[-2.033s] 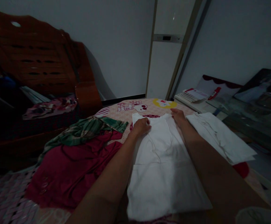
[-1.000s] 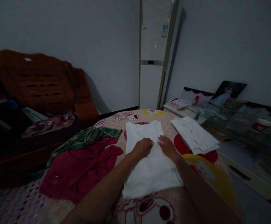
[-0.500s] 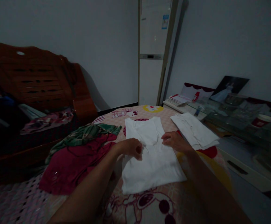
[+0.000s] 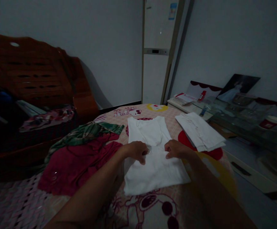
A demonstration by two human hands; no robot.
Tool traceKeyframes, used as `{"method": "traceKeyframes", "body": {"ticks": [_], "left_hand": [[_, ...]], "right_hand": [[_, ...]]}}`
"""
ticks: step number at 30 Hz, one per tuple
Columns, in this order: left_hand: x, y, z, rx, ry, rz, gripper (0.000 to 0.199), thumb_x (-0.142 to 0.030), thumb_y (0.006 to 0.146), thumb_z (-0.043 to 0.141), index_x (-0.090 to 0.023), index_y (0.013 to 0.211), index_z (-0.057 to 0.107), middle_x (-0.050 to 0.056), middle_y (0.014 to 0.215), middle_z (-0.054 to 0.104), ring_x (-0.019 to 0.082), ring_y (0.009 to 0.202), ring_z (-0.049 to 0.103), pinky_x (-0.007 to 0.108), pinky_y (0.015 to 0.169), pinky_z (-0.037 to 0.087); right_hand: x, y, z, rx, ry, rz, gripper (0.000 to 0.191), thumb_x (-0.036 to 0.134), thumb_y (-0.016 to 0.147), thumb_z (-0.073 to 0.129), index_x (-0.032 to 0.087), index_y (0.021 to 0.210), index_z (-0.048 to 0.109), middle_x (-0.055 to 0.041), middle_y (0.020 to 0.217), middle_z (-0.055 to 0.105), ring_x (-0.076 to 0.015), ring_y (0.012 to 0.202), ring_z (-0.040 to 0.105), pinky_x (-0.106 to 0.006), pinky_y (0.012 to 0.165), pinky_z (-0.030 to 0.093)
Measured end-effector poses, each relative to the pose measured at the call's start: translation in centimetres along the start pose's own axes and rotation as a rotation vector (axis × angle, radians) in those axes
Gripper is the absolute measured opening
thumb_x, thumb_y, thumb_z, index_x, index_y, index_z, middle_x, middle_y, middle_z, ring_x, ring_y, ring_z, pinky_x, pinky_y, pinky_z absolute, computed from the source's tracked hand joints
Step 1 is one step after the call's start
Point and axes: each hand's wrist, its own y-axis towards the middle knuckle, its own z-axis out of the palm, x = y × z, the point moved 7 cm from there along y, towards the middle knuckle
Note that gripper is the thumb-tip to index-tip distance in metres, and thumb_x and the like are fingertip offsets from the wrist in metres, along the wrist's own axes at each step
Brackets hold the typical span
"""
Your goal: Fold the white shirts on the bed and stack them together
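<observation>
A white sleeveless garment (image 4: 156,173) lies on the patterned tablecloth (image 4: 129,109), its neckline end pointing away from me. My left hand (image 4: 136,151) pinches its fabric near the left side of the middle. On the right side, my right hand (image 4: 176,149) has its thumb and fingers closed on the same garment. A raised crease runs between the two hands. To the left lie a crumpled crimson garment (image 4: 74,167) and a green patterned cloth (image 4: 86,135). A folded white garment (image 4: 199,132) rests at the right of the table.
A wooden bench (image 4: 36,76) with cloths on it stands at the left. Behind the table is a tall white cabinet-like appliance (image 4: 154,76). At the right, a glass-topped stand (image 4: 238,122) holds papers, a picture and a cup (image 4: 270,121).
My right hand has moved slightly inward and closed on the white garment. The fabric between my hands is now lifted into a crease. The camera view has shifted slightly.
</observation>
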Motion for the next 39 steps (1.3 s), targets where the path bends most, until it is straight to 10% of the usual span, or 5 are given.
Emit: {"method": "traceKeyframes", "body": {"ticks": [17,28,32,39], "left_hand": [[0.6,-0.4,-0.4,-0.013,-0.458,0.231,0.018,-0.032,0.07,0.072,-0.016,0.074,0.067,-0.005,0.064,0.057,0.011,0.063,0.048,0.021,0.056,0.033],[0.2,1.2,0.7,-0.064,-0.359,0.233,0.019,-0.034,0.077,0.067,-0.015,0.077,0.063,-0.004,0.065,0.054,0.012,0.063,0.048,0.021,0.057,0.033],[0.0,-0.1,-1.3,-0.171,-0.351,0.296,0.016,-0.023,0.08,0.059,-0.017,0.093,0.067,-0.001,0.084,0.066,0.014,0.078,0.056,0.021,0.068,0.039],[4.5,0.5,-7.6,-0.465,-0.165,-0.002,0.022,-0.025,0.082,0.057,-0.018,0.098,0.071,0.004,0.095,0.072,0.018,0.088,0.062,0.025,0.079,0.043]], "right_hand": [[-0.7,-1.2,-0.9,0.104,0.531,-0.2,0.024,0.032,0.067,0.07,0.014,0.083,0.075,0.0004,0.073,0.068,-0.0143,0.067,0.058,-0.023,0.06,0.039],[-1.8,-0.6,-0.2,0.065,0.359,-0.133,0.019,0.028,0.066,0.067,0.014,0.078,0.073,0.0005,0.071,0.067,-0.0147,0.068,0.058,-0.022,0.058,0.037],[-1.0,-1.4,-2.6,-0.062,0.334,-0.166,0.021,0.028,0.069,0.065,0.015,0.081,0.074,-0.0018,0.077,0.07,-0.0182,0.074,0.062,-0.025,0.063,0.042],[0.2,1.4,-9.1,-0.481,-0.044,-0.082,0.024,0.017,0.075,0.06,0.019,0.093,0.076,-0.0073,0.096,0.074,-0.023,0.092,0.065,-0.032,0.085,0.046]]}}
